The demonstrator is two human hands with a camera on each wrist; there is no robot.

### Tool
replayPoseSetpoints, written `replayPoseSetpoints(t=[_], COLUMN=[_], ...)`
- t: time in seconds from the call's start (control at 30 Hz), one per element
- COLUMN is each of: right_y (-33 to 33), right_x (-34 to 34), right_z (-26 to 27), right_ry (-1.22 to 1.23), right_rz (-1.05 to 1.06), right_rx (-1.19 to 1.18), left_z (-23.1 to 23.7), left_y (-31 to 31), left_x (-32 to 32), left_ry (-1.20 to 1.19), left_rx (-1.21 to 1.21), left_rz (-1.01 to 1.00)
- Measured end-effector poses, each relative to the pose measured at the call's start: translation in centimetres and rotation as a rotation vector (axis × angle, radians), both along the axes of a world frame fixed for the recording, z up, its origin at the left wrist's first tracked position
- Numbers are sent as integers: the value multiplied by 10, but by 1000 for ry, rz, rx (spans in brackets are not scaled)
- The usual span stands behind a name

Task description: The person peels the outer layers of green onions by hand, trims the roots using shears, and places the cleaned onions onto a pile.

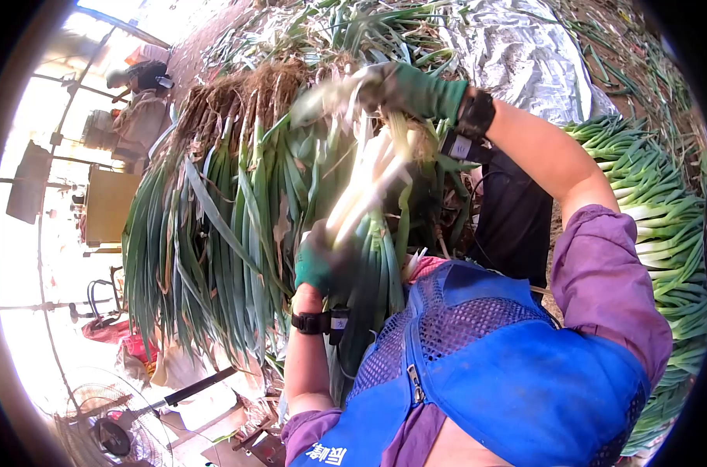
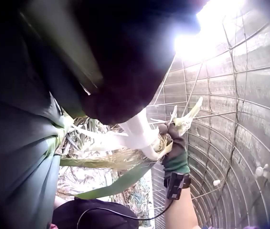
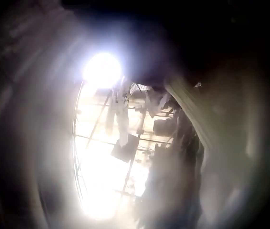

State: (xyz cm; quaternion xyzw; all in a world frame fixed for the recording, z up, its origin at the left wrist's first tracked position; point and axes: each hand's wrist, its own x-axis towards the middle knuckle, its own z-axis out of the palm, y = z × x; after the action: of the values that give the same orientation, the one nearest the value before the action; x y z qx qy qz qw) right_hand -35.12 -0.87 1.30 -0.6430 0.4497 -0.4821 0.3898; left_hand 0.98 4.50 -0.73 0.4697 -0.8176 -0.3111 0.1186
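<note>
My left hand (image 1: 322, 257), in a green and dark glove, grips a small bunch of green onions (image 1: 373, 179) around the stalks. Their pale white ends slant up toward my right hand (image 1: 412, 89), and the green leaves hang below. The gloved right hand is at the root end, holding loose pale-green outer leaves (image 1: 326, 100), blurred in the head view. In the left wrist view these peeled leaves (image 2: 190, 118) stick out past the right hand's fingers. The right wrist view is mostly dark and blurred, with a pale stalk along one side.
A large heap of unpeeled green onions (image 1: 237, 194) with brown roots lies just beyond my hands. Cleaned green onions (image 1: 657, 233) are stacked at the right. A white plastic sheet (image 1: 521, 62) and leaf scraps cover the ground behind. A fan (image 1: 112, 436) stands at lower left.
</note>
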Motion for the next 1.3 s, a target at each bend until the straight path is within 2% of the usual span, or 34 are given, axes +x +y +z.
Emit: replayPoseSetpoints(t=[0.03, 0.07, 0.17, 0.2, 0.23, 0.3, 0.4, 0.47, 0.57, 0.6, 0.63, 0.73, 0.8, 0.87, 0.9, 0.93, 1.0, 1.07, 1.17, 1.2, 1.27, 1.3], right_y=[10, 8, 50, 53, 45, 69, 65, 58, 47, 53, 58, 19, 25, 28, 31, 35, 45, 64, 39, 30, 16, 15], right_x=[-9, -24, 25, 30, 34, 70, 66, 51, 51, 49, 50, 6, -18, -44, -63, -81, -83, -57, -5, 10, 23, 33], right_z=[14, 11, 72, 60, 45, 108, 97, 57, 50, 57, 64, 16, 43, 52, 51, 50, 46, 26, -12, -32, -71, -76], right_ry=[-239, -130, 505, 809, 884, 1350, 1360, 1116, 856, 683, 503, -449, -579, -439, -237, -36, 242, 355, 336, 310, 256, -50], right_rz=[-11, 6, -5, 13, 123, 266, 302, 144, 26, -34, -92, 136, -161, -359, -409, -459, -411, -227, -133, -154, -181, -280], right_rx=[160, 292, 122, -247, -371, 174, -59, -493, -421, -150, 116, -110, -9, 63, 78, 89, -1, -98, 30, -21, -394, -267], left_z=[-1, 0, 3, 3, 3, -3, -4, -2, -3, 1, 1, -2, -1, 6, 9, -8, -1, 1, 4, 10, 25, 30], left_y=[0, 1, 1, 2, 3, 1, -5, -8, -14, -14, -14, -13, -15, -17, -20, -34, -46, -50, -50, -48, -40, -38], left_x=[1, 1, -1, -2, -3, -1, 4, 5, 7, 7, 6, 8, 11, 14, 17, 29, 32, 33, 29, 26, 19, 20], left_ry=[10, 6, -15, -29, -45, -25, 70, 216, 257, 307, 304, 312, 341, 511, 595, 531, 460, 444, 463, 446, 413, 402], left_rx=[-5, 6, 14, 5, -6, 4, 71, 198, 212, 313, 293, 283, 344, 562, 671, 618, 641, 693, 782, 806, 844, 842], left_rz=[1, 10, 36, 37, 35, 13, -5, -22, -43, -11, -20, -29, -17, 13, 26, 25, -15, -44, -31, -45, -66, -65])
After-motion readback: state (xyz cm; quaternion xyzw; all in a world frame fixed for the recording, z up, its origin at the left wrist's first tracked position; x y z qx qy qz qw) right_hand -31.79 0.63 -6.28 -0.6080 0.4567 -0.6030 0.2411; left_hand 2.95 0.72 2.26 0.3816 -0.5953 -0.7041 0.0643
